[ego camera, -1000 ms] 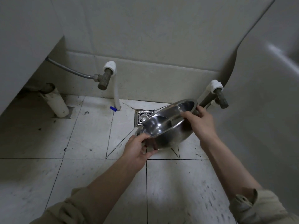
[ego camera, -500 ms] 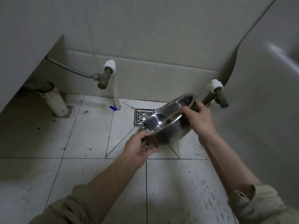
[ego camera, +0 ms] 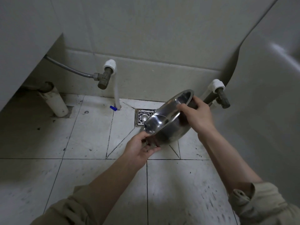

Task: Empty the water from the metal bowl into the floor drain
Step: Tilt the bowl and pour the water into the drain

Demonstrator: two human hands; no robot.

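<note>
Tilting metal bowl [ego camera: 164, 125] partly hides floor drain [ego camera: 143, 116].

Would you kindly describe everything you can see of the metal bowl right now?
The metal bowl is a shallow, round, shiny basin that looks like stainless steel, with a flat rolled rim. It is held in the air, tilted steeply with its lower edge toward the floor drain. The left hand grips the lower rim, the right hand the upper rim. I cannot make out any water inside.

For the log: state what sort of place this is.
Probably a bathroom or utility corner: a tiled floor with a floor drain, and water valves on pipes along the wall.
</note>
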